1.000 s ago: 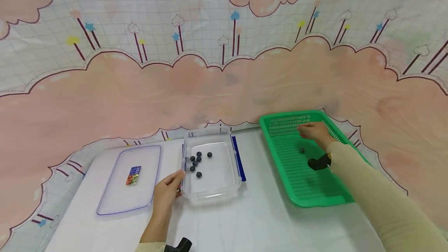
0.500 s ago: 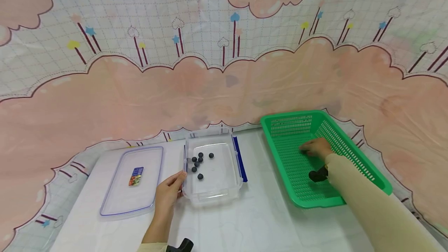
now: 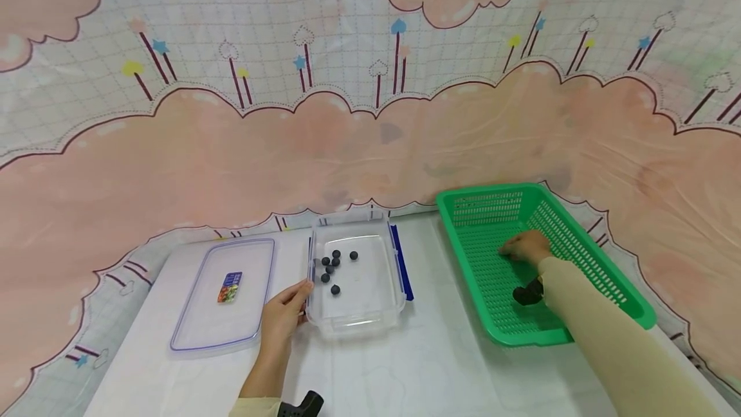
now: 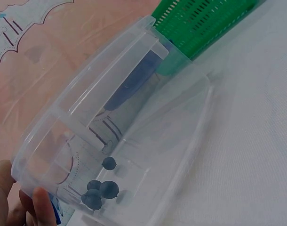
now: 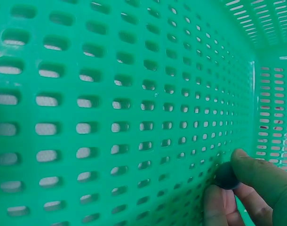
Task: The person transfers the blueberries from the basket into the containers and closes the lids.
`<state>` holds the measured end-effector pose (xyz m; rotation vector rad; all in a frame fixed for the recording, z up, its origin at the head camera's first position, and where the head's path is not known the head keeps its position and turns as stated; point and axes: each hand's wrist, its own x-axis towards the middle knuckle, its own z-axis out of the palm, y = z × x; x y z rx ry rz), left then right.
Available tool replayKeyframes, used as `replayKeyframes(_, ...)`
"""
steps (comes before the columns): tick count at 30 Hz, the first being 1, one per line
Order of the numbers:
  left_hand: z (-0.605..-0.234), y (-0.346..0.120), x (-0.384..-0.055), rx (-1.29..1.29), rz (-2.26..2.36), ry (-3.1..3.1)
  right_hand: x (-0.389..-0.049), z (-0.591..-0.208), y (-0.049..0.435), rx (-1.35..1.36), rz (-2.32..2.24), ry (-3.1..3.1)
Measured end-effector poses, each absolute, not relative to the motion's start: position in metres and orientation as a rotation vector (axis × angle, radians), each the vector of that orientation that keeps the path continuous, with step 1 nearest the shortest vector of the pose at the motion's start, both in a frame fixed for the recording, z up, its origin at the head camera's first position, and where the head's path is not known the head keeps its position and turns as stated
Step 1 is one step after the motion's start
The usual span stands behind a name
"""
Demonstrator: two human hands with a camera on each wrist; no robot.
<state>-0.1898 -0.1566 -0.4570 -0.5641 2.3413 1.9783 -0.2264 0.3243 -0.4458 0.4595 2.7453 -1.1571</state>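
Observation:
My left hand (image 3: 282,314) grips the left side wall of a clear plastic food container (image 3: 365,301), thumb and fingertips on its rim. Inside, several dark blueberries (image 3: 336,262) lie mostly toward the left; the left wrist view also shows some blueberries (image 4: 100,189) through the clear wall. My right hand (image 3: 528,248) is down in the green perforated basket (image 3: 480,314). In the right wrist view its thumb and fingers pinch one round dark blueberry (image 5: 227,176), close over the basket floor.
A clear lid (image 3: 193,327) with a purple-blue edge and a colourful label (image 3: 229,287) lies left of the container. A blue side clip (image 3: 402,262) sticks out on the container's right. Behind the white table (image 3: 428,365) hangs a printed cloth (image 3: 324,159).
My right hand has come down and toward me inside the basket, and its fingers now pinch the blueberry. The left hand stays on the container.

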Motion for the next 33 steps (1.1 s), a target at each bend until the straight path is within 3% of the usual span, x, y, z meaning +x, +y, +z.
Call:
replayKeyframes(15,-0.457,-0.156,-0.189,-0.553,2.002,2.326,-0.226,-0.447,0.327,0.442,-1.237,2.727)
replayKeyframes(33,-0.455,-0.157,-0.191,-0.555,1.980,2.332,-0.233,-0.430,0.308,0.335,-1.712,2.402)
